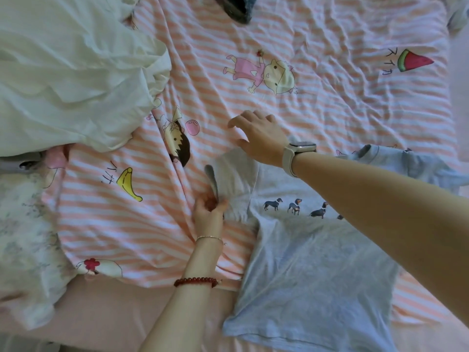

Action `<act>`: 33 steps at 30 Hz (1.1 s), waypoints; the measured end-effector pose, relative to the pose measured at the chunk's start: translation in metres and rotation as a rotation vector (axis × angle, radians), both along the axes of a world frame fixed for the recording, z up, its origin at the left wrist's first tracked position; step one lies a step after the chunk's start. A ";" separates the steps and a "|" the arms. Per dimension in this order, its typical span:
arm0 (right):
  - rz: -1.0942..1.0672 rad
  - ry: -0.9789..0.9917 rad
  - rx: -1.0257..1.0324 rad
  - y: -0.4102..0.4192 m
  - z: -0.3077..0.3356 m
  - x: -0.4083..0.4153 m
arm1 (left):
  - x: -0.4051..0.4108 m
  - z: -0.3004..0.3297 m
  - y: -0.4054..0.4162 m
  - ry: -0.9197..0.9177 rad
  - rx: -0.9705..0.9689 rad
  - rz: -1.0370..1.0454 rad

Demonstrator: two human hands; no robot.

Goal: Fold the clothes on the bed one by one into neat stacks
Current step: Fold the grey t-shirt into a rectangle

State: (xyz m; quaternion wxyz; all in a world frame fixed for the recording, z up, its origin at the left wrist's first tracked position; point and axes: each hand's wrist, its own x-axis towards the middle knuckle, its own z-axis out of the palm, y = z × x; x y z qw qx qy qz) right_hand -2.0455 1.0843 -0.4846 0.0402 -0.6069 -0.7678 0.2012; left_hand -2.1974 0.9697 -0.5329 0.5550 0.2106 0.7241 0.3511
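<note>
T-shirt (314,262) flat; left hand (209,212) pinches sleeve (234,184), right hand (261,135) loose above; white bedding (71,77) nearby.

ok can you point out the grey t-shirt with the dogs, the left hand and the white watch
grey t-shirt (312,275), head view, on the plain body fabric below the dog print
left hand (209,212), head view, on the back of the hand at the sleeve edge
white watch (302,148), head view, on its face at the right wrist

Both hands (258,137) outstretched, fingers spread
</note>
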 end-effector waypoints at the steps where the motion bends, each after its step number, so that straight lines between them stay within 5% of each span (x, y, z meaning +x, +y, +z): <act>1: -0.037 0.028 0.010 -0.007 -0.001 0.003 | 0.000 -0.001 0.004 -0.042 -0.043 0.016; 3: -0.169 0.193 0.095 -0.027 0.000 0.006 | -0.001 -0.001 0.013 -0.128 -0.123 -0.002; 6: -0.371 0.466 0.171 -0.065 -0.001 0.011 | 0.003 0.003 0.025 -0.014 -0.128 -0.144; 11: -0.716 0.894 -0.173 -0.113 -0.003 0.026 | 0.021 0.027 0.039 0.414 0.411 -0.313; 15: -1.087 1.264 -0.352 -0.125 -0.003 0.052 | 0.044 0.045 0.022 0.359 0.563 -0.965; 18: -1.121 1.268 -0.520 -0.132 -0.009 0.058 | 0.046 0.042 0.001 0.369 0.613 -1.188; 25: -1.080 0.973 -0.427 -0.103 -0.012 0.039 | 0.040 0.019 -0.038 0.716 0.522 -0.987; 33: -0.996 0.995 -0.185 -0.095 -0.005 0.054 | 0.060 0.014 -0.051 0.716 0.672 -0.728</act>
